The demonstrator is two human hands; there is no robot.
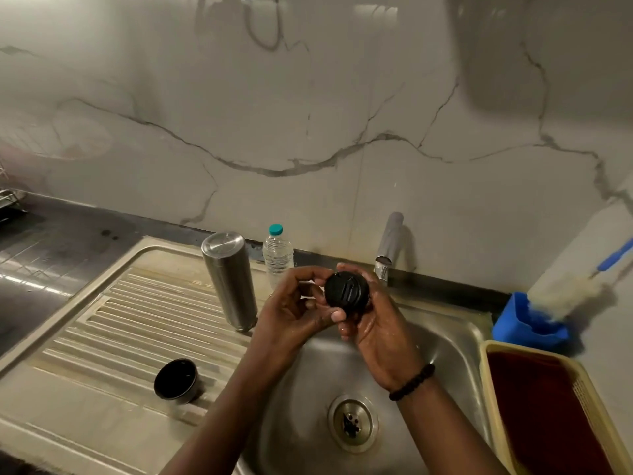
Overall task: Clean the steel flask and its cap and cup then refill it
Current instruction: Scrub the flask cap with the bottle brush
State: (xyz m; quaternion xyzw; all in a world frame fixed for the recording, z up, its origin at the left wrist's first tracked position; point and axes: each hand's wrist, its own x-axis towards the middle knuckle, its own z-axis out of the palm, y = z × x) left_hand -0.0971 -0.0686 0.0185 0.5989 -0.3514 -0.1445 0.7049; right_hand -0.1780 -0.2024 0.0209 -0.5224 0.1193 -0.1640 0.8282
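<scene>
Both hands, left (294,305) and right (373,323), grip round black ridged cap (346,292) over sink (455,351).

Over the sink basin (445,358): right hand (373,323) cups the black cap (346,293), left hand (294,303) pinches its near edge. Steel flask (228,281) stands inverted on the ribbed drainboard (120,323); plastic bottle (277,255) just behind. Cup (176,381) upright, nearer. Blue holder (524,320) with brush (568,293) at right.
</scene>
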